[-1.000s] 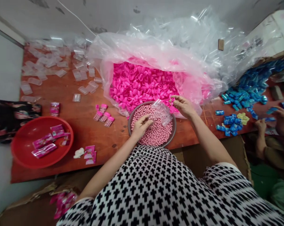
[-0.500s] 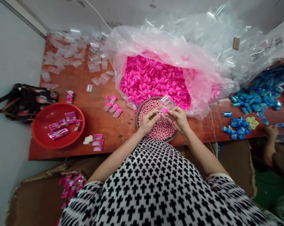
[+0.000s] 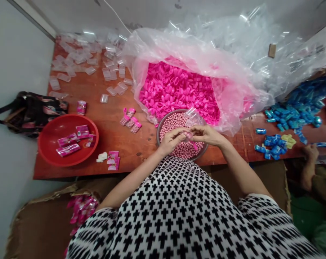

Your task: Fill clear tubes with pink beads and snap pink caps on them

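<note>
My left hand (image 3: 170, 141) is closed in a pinch on a small clear plastic case (image 3: 188, 135) with pink in it. My right hand (image 3: 207, 135) meets it from the other side, its fingers also closed on the case. Just under the right fingers shows a bright pink cap (image 3: 195, 145); whether it is held or attached is unclear. Both hands are above a round bowl (image 3: 159, 131) full of pink beads (image 3: 173, 124). Several clear cases (image 3: 193, 116) rest at the bowl's back right edge.
Behind the bowl lies an open plastic bag (image 3: 227, 63) of pink caps (image 3: 176, 86). Filled cases (image 3: 130, 120), a red bowl (image 3: 68, 160) with pink packets, and a black handbag (image 3: 30, 111) are leftward. Blue packets (image 3: 276, 144) and another person's hand (image 3: 311, 153) are rightward.
My right hand has turned flatter over the case, its wrist shifting right. The pink cap that was between both hands' fingertips now shows lower, beneath the right fingers.
</note>
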`<state>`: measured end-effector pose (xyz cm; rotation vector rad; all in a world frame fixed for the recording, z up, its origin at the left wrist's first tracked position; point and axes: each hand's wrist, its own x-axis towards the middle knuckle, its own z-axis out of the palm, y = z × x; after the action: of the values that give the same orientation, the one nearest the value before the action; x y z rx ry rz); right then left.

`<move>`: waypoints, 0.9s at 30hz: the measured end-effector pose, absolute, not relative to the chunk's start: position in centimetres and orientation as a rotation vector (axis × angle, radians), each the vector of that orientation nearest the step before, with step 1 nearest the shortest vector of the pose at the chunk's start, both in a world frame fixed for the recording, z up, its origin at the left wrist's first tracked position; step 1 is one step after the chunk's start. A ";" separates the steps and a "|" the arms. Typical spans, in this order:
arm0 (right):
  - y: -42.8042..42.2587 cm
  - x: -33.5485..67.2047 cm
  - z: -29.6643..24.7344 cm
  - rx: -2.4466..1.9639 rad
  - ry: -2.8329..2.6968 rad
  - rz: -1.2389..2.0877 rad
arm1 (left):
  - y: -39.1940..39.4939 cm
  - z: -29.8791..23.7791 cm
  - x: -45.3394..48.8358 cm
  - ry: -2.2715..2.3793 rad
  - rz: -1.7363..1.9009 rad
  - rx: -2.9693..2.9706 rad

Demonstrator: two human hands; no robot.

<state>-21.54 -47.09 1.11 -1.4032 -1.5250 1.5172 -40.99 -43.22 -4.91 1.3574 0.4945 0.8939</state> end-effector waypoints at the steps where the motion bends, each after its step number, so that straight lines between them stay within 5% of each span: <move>1: -47.3 -21.6 1.2 -1.437 -1.548 1.389 | -43.2 -5.0 -40.9 0.511 0.887 1.299; 6: -47.9 -22.4 2.0 -1.465 -1.657 0.669 | -43.0 -5.4 -41.0 0.590 0.876 1.311; 11: -48.1 -24.1 1.7 -1.391 -2.011 0.331 | -42.8 -5.6 -41.0 0.624 0.929 1.489; 27: -49.2 -24.7 1.0 -1.384 -2.080 0.455 | -42.6 -3.8 -42.2 0.525 1.048 1.849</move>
<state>-24.70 -49.23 1.02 -1.3844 -2.0796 0.4555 -42.19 -42.61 -3.80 1.8491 0.5252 1.0476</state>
